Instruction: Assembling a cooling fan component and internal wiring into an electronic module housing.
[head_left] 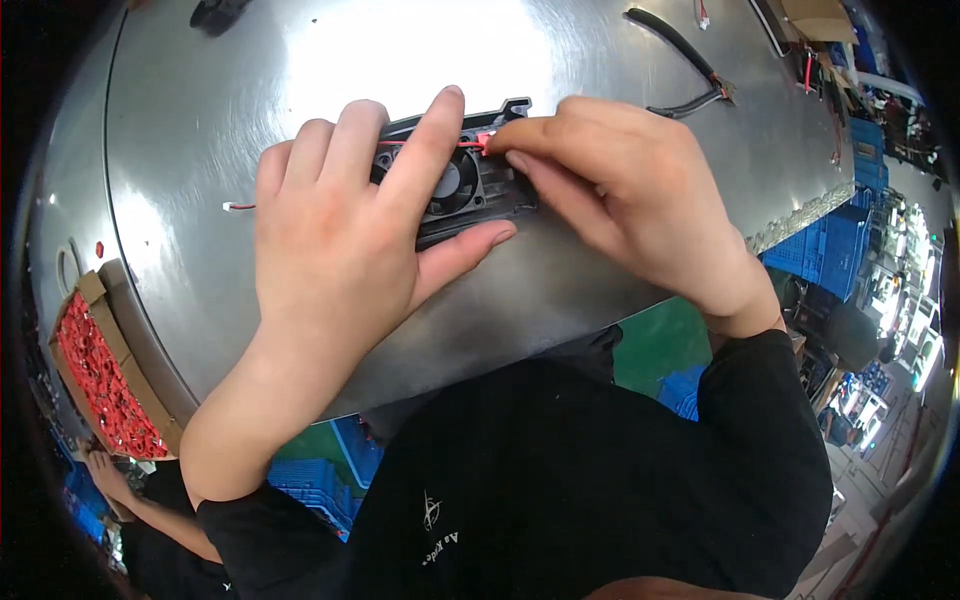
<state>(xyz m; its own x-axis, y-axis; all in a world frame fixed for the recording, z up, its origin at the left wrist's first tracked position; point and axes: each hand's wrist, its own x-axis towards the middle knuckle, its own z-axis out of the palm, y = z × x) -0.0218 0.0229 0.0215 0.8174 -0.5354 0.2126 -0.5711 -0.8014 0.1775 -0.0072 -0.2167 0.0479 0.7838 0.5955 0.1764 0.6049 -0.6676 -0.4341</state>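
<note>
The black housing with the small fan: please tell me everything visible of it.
The black housing, seemingly plastic, is open side up, on or just above the metal table. It has ribs, a raised far-right corner, a fan inside and red wire along its far side. The left hand grips and partly hides it; the right hand is at its right end.

Fan housing (494, 188) lies on table (560, 290) under my left hand (335, 215), right end at my right hand (640, 180). Pliers (683, 45) lie beyond the right hand. Carton (128, 358) of parts (95, 385): left of left forearm (265, 400). Crates (820, 250): past table's right edge.
</note>
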